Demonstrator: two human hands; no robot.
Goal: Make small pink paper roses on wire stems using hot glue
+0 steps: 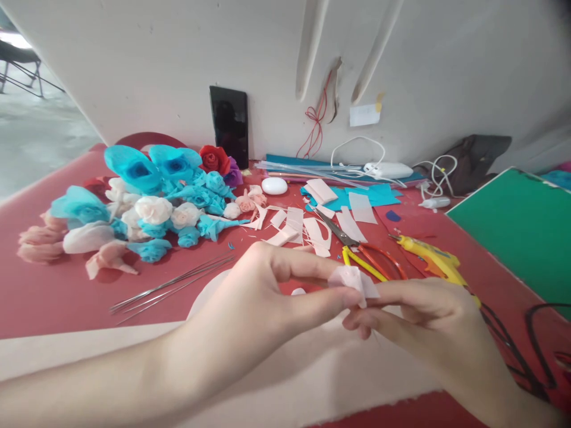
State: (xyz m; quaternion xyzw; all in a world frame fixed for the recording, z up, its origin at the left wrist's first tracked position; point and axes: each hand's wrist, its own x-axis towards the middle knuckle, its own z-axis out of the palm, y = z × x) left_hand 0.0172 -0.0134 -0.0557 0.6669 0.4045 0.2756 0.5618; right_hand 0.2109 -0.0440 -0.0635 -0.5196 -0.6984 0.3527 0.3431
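Between both hands is a small piece of pale pink crepe paper [350, 278], folded or curled over itself. My left hand [285, 285] pinches it between thumb and fingers from the left. From the right, my right hand [414, 303] closes on its other edge, fingertips meeting the left thumb. A thin wire-like line shows just below the right fingers. Behind the hands lie scissors [341, 229] with orange-red handles, a tool with yellow handles [363, 264], and pale pink paper pieces [294, 223].
Blue, white and pink paper flowers [154, 208] are heaped at left, near metal wires [173, 282]. A yellow glue gun [430, 258] lies right, beside a green board [517, 232]. A phone [229, 125] leans on the wall; a white power strip [388, 170] sits at the back.
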